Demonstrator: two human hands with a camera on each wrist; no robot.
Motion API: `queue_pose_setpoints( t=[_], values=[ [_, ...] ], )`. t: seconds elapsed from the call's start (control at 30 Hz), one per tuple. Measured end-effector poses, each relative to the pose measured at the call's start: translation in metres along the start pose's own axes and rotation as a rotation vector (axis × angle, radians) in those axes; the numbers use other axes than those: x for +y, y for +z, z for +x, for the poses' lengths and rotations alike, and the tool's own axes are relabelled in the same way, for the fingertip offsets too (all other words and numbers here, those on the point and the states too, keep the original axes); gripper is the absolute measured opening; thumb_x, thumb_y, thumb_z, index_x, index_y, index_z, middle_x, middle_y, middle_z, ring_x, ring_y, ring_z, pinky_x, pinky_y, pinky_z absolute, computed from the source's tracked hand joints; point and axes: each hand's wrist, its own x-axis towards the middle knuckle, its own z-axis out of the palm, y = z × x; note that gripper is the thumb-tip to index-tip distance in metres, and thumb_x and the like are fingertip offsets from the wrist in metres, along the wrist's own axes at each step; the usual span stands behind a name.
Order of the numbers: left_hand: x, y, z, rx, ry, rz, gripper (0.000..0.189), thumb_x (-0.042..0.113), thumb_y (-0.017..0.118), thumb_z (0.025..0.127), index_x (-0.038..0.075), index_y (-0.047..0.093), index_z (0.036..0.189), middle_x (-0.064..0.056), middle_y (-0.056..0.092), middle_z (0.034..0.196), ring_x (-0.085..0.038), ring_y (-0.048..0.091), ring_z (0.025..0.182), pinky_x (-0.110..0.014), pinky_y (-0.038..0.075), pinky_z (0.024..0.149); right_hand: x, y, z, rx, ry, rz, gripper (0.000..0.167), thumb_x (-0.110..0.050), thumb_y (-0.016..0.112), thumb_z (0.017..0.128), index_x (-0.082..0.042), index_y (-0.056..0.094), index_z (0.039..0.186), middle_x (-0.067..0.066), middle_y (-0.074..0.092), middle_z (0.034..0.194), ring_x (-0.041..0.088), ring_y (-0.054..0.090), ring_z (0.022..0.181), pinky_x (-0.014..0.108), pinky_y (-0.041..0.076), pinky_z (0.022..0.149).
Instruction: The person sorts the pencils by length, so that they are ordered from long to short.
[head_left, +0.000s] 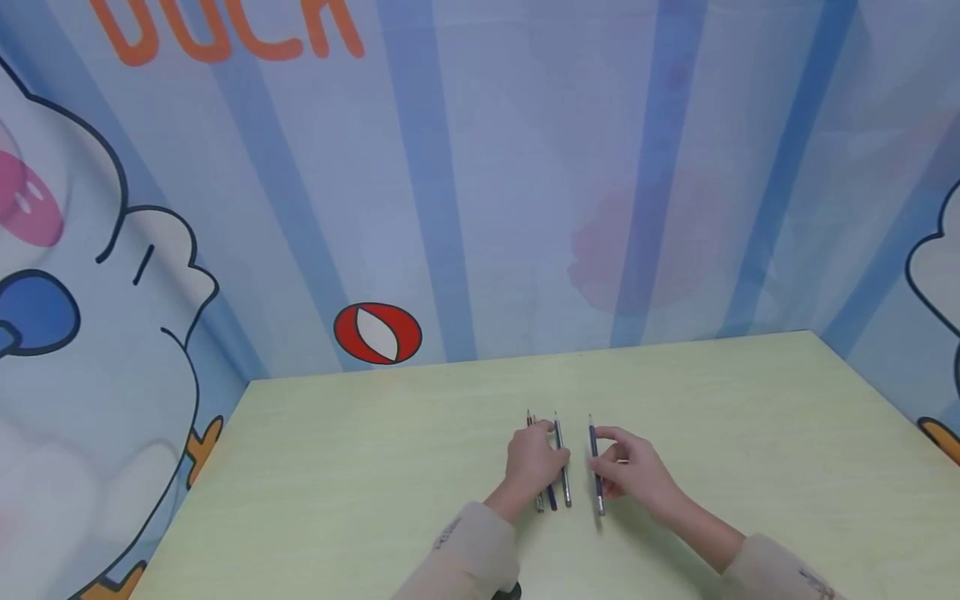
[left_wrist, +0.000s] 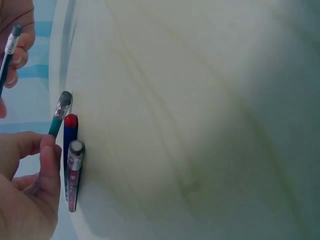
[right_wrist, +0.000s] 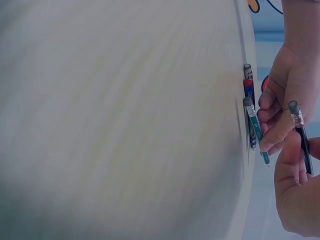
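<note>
My left hand [head_left: 532, 458] pinches a green pencil [left_wrist: 59, 112] with a grey eraser end. The pencil leans at an angle to the two beside it. Close by lie a blue pen or pencil with a red end [left_wrist: 71, 129] and a reddish patterned pencil [left_wrist: 75, 172] with an eraser, their far parts partly covered by that hand in the head view. To the right, thumb and fingers of my right hand [head_left: 633, 471] hold a dark blue pencil [head_left: 597, 475], eraser end towards me. It is upright in the head view, apart from the others.
The pale yellow table [head_left: 360, 483] stretches around both hands. Behind it hangs a blue striped cloth backdrop [head_left: 525, 208] with cartoon figures and orange letters. A small dark object [head_left: 510, 592] shows by the left sleeve at the bottom edge.
</note>
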Motion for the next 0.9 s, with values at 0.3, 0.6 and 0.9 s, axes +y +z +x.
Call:
queue_pose_setpoints(
  t=[0.3, 0.6, 0.9],
  values=[
    [0.0026, 0.0036, 0.0005, -0.018, -0.003, 0.161, 0.044, 0.025, 0.064, 0.076, 0.011, 0.056, 0.117, -0.008, 0.065, 0.097, -0.013, 0.049, 0.055, -0.023, 0.035, 0.043, 0.0027, -0.0019, 0.0008, 0.008, 0.010, 0.011, 0.049, -0.003, 0.056, 0.082, 0.007, 0.038, 0.126, 0.005, 0.056, 0.069, 0.011, 0.053, 0.052, 0.026, 0.049, 0.049],
    [0.0037, 0.0084, 0.0006, -0.016, 0.040, 0.240, 0.040, 0.023, 0.062, 0.077, 0.016, 0.057, 0.117, -0.004, 0.066, 0.097, -0.012, 0.048, 0.053, -0.022, 0.034, 0.042, 0.0030, -0.0029, -0.0010, 0.019, 0.021, 0.002, 0.050, -0.005, 0.057, 0.082, 0.007, 0.037, 0.127, 0.007, 0.056, 0.071, 0.011, 0.053, 0.052, 0.026, 0.049, 0.048],
    [0.0014, 0.0062, 0.0025, -0.035, 0.085, 0.312, 0.032, 0.025, 0.063, 0.077, 0.019, 0.062, 0.109, 0.000, 0.066, 0.104, -0.010, 0.056, 0.067, -0.021, 0.040, 0.051, 0.0056, -0.0039, -0.0003, 0.024, 0.037, 0.010, 0.050, -0.004, 0.056, 0.083, 0.006, 0.036, 0.128, 0.008, 0.057, 0.072, 0.012, 0.053, 0.052, 0.026, 0.049, 0.048]
  ],
)
